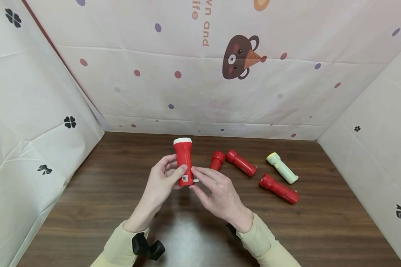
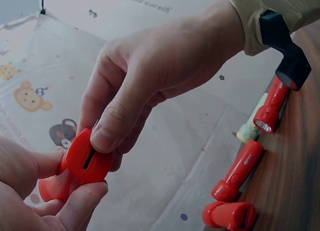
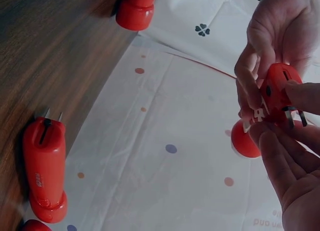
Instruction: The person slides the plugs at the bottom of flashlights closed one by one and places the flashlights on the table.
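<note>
A red flashlight [image 1: 183, 159] with a white head rim is held upright over the middle of the table, head end up. My left hand [image 1: 162, 178] grips its lower body, thumb across the front beside a small square label. From the other side, my right hand [image 1: 218, 191] pinches the tail end with thumb and fingertips. In the left wrist view, the right thumb presses the red tail end [image 2: 89, 158], which has a dark slot. Two plug prongs [image 3: 295, 117] stick out at the tail in the right wrist view, close to the right fingers.
To the right on the wooden table [image 1: 220, 230] lie three more red flashlights, one near the hands [image 1: 217, 160], one behind [image 1: 241, 163] and one in front [image 1: 279, 189]. A pale green flashlight [image 1: 282, 168] lies farthest right. Printed white sheets [image 1: 200, 92] wall the back and sides.
</note>
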A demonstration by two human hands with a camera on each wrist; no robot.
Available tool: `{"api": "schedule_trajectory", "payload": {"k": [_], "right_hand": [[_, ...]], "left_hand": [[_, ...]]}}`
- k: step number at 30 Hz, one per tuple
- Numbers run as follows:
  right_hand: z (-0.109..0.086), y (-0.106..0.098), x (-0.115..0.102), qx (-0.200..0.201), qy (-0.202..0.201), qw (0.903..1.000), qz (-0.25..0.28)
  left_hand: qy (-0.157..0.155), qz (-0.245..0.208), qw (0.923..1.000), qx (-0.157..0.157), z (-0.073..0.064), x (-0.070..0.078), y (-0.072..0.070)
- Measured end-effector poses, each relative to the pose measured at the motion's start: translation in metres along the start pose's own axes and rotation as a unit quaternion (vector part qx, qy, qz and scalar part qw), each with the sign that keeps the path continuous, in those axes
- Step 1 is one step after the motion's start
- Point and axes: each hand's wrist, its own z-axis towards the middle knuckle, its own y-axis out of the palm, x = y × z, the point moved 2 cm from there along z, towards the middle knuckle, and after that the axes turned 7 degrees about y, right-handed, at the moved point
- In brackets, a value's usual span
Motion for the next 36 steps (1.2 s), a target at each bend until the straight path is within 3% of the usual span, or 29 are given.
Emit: {"api": "schedule_trajectory", "payload": {"k": [8,36], "right_hand": [[-0.0001,0.0022,0.0002,0.017,-0.004,0.9998,0.012],[-0.0017,0.0069,0.0003,0.015,-0.003,0.9999,-0.002]], "left_hand": [[0.015,0.006,0.9999,0.001,-0.0021,0.0007,-0.0001],[0.013,0.028,0.9994,0.015,-0.0026,0.0024,-0.0006]]}}
